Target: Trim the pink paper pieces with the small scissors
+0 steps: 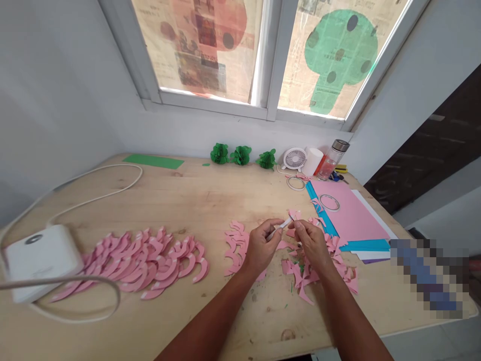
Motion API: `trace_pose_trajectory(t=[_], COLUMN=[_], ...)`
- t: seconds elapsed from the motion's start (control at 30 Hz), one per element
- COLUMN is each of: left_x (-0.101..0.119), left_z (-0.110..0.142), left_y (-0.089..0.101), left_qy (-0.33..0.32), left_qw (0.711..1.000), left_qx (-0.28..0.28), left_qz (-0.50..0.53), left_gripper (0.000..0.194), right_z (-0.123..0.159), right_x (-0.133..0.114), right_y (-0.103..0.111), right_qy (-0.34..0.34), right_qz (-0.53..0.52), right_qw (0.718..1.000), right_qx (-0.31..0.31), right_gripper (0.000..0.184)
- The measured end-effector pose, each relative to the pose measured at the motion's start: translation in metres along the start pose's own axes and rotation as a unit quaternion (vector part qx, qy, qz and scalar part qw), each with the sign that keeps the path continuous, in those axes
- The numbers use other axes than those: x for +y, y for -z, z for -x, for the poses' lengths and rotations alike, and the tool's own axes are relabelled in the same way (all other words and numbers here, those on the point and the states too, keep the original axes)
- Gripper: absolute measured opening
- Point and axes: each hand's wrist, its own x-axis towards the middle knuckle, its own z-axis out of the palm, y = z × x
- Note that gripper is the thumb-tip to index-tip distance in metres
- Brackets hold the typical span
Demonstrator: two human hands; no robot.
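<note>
L hand (262, 245) curled nearly closed, gripping small white strip (281, 227); R hand (310, 240) part-closed, fingertips pinching at strip's far end. Pink scraps (300, 286) on bench (188, 321) below & beside hands.

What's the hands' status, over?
Left hand: closed on slim white strip. Right hand: fingertips at strip's end. Jagged pink paper scraps around right wrist.

A wooden table (210, 200) carries curved pink paper pieces (150, 260), pink scraps (304, 281), three green paper shapes (240, 155), a green strip (154, 161), a small fan (294, 159), a bottle (332, 160) and a white box (43, 260)
</note>
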Motion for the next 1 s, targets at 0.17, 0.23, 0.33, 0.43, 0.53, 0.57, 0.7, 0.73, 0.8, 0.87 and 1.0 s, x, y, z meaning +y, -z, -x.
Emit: trace_pose_trajectory(t=[0.17,0.23,0.33,0.43,0.53,0.57,0.7,0.73,0.8,0.87,1.0], left_x=[0.0008,0.0002,-0.0005,0.0004,0.0024,0.003,0.0025,0.0017,-0.0004,-0.0023,-0.0027], left_z=[-0.0004,-0.0007,-0.0012,-0.0015,-0.0014,-0.0013,-0.0012,-0.0013,-0.0014,-0.0014,-0.0011], left_y=[0.0001,0.0,0.0,-0.0002,-0.0007,-0.0009,-0.0015,-0.0016,-0.0017,-0.0018,-0.0016], left_qy=[0.001,-0.001,0.0,0.004,0.003,0.003,0.009,0.008,0.003,-0.004,-0.005], left_qw=[1.0,1.0,1.0,1.0,0.999,0.999,0.999,0.999,1.0,1.0,1.0], left_qx=[0.003,0.005,0.01,0.016,0.017,0.016,0.01,0.008,0.004,0.001,0.0], left_qz=[-0.001,0.002,0.012,0.023,0.029,0.031,0.034,0.032,0.026,0.019,0.01], left_gripper=[0.027,0.027,0.028,0.029,0.028,0.028,0.027,0.027,0.026,0.026,0.026], right_z=[0.0009,0.0014,0.0019,0.0024,0.0027,0.0027,0.0026,0.0025,0.0026,0.0028,0.0032], right_x=[-0.0029,-0.0049,-0.0064,-0.0058,-0.0049,-0.0048,-0.0045,-0.0044,-0.0043,-0.0044,-0.0051], right_y=[-0.0003,-0.0005,-0.0011,-0.0018,-0.0019,-0.0018,-0.0014,-0.0013,-0.0012,-0.0012,-0.0011], right_qy=[-0.003,0.0,0.012,0.02,0.024,0.025,0.028,0.028,0.031,0.035,0.037], right_qz=[0.014,0.026,0.038,0.045,0.055,0.057,0.054,0.052,0.05,0.051,0.058], right_qw=[1.0,1.0,0.999,0.999,0.998,0.998,0.998,0.998,0.998,0.998,0.998], right_qx=[0.009,0.013,0.012,0.013,0.012,0.011,0.007,0.008,0.007,0.006,0.006], right_gripper=[0.041,0.041,0.04,0.039,0.036,0.036,0.035,0.035,0.035,0.034,0.035])
